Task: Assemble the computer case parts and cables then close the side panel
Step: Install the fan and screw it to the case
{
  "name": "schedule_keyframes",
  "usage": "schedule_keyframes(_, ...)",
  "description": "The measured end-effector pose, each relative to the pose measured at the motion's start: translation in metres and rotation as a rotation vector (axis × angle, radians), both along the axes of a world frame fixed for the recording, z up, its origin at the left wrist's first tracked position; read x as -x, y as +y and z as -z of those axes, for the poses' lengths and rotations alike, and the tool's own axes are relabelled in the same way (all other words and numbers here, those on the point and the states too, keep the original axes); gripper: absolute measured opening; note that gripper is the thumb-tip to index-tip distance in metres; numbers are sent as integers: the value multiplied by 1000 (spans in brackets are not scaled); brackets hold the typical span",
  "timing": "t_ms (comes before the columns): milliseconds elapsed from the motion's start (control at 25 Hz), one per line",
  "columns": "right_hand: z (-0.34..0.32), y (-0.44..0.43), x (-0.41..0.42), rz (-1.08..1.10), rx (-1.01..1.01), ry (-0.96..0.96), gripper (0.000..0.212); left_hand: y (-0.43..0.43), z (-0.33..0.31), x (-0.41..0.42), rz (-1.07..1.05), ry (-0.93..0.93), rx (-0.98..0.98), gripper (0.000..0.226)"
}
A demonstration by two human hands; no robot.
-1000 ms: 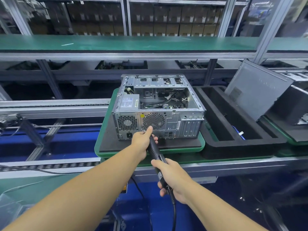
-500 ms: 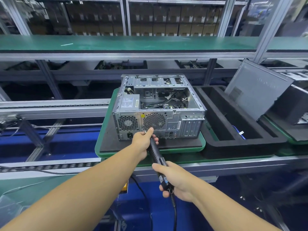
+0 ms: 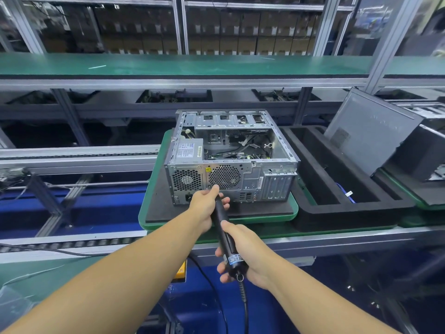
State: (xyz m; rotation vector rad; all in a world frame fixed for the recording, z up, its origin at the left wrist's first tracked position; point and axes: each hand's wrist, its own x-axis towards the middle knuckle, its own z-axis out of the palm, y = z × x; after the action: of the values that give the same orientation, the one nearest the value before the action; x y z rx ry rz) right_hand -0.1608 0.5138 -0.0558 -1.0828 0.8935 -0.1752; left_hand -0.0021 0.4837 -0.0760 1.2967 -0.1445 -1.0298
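An open silver computer case (image 3: 252, 175) lies on its side on a black mat over a green pallet (image 3: 149, 213), its rear panel facing me and its cables showing inside. A black electric screwdriver (image 3: 225, 233) points at the rear panel just below the round fan grille. My left hand (image 3: 208, 204) grips the screwdriver's front end at the case, thumb tip against the panel. My right hand (image 3: 245, 259) grips its rear end, where a black cord hangs down. The grey side panel (image 3: 368, 130) leans upright at the right.
A black foam tray (image 3: 310, 206) with long slots sits right of the pallet, a blue cable in one slot. Another dark case (image 3: 419, 160) stands at far right. A green shelf (image 3: 192, 65) runs across above. Conveyor rails (image 3: 79, 160) lie to the left.
Both hands and the screwdriver stay at the same spot on the rear panel; my right hand has slid slightly back along the handle.
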Motion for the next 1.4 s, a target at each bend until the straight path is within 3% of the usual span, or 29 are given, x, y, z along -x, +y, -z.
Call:
schedule_keyframes(120, -2, 3, -5, 13, 25, 8, 37, 6, -3, 2, 40, -70, -73, 33)
schedule_keyframes(240, -2, 4, -8, 46, -12, -7, 38, 5, -10, -20, -128, -536, -324, 22)
schedule_keyframes(320, -1, 7, -9, 57, -36, -21, 40, 5, -19, -42, -116, -396, -323, 23)
schedule_keyframes(400, 0, 11, -8, 51, -40, -45, 37, 9, -24, -44, 89, -113, -289, 15)
schedule_keyframes(480, -2, 11, -8, 31, -34, -64, 33, 9, -20, -34, 164, -54, -298, 12)
schedule_keyframes(680, -5, 6, -9, 43, -12, -74, 30, 1, -7, -23, 81, 96, -182, 23)
schedule_keyframes(880, 3, 11, -10, 65, -3, -65, 30, -2, -11, -21, 44, 133, -99, 26)
schedule_keyframes(1240, 10, 15, -12, 69, 38, -62, 27, -8, -10, -22, -16, 122, -132, 26)
schedule_keyframes(1320, 11, 17, -12, 73, 41, -72, 27, -5, -11, -22, -83, -101, -285, 23)
schedule_keyframes(1400, 13, 17, -11, 71, 41, -76, 27, 4, -16, -30, -137, -702, -409, 19)
